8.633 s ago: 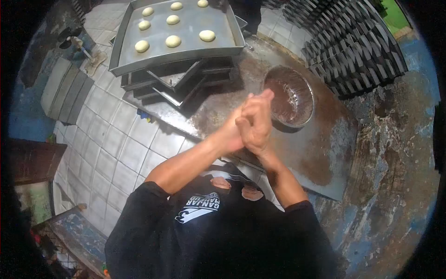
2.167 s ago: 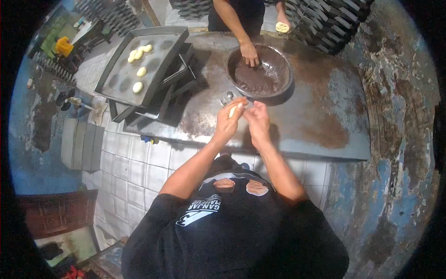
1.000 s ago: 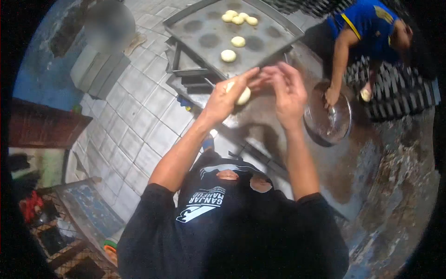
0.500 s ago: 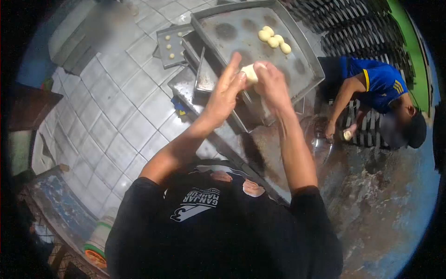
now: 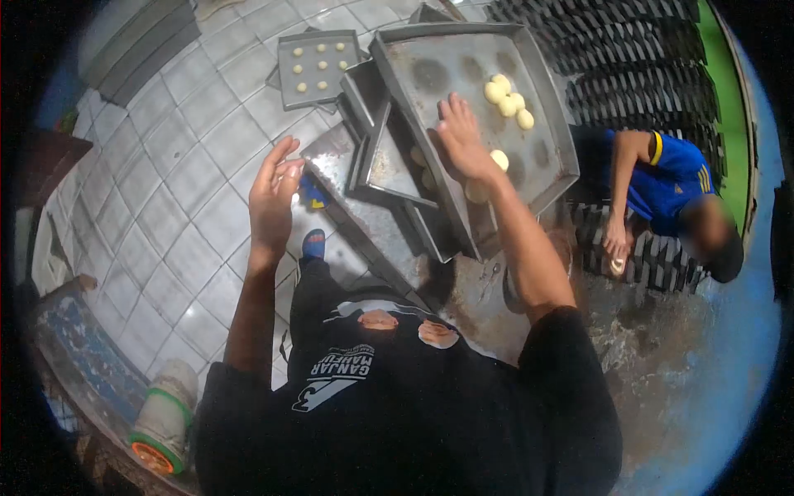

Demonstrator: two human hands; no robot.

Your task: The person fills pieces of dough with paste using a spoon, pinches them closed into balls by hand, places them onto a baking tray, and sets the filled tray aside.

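My right hand (image 5: 465, 139) reaches over the large metal tray (image 5: 552, 183), its fingers stretched out and nothing gripped in them. Beside that wrist lies a pale yellow dough ball (image 5: 499, 159), partly covered by my arm. Farther up the tray, several more dough balls (image 5: 506, 100) sit in a cluster. Off to the left, above the tiled floor, my left hand (image 5: 273, 190) is raised with loosely bent fingers apart, holding nothing.
A smaller tray (image 5: 318, 97) holds rows of dough balls on the left. Other metal trays (image 5: 393, 165) are stacked beneath the large one. At right, a co-worker's hand (image 5: 616, 238) holds a pale piece near dark slatted racks (image 5: 641, 87).
My hands have parted; the dough piece between them is gone from there. My left hand moved left and down, my right over the tray. Another dough ball shows by my right wrist.
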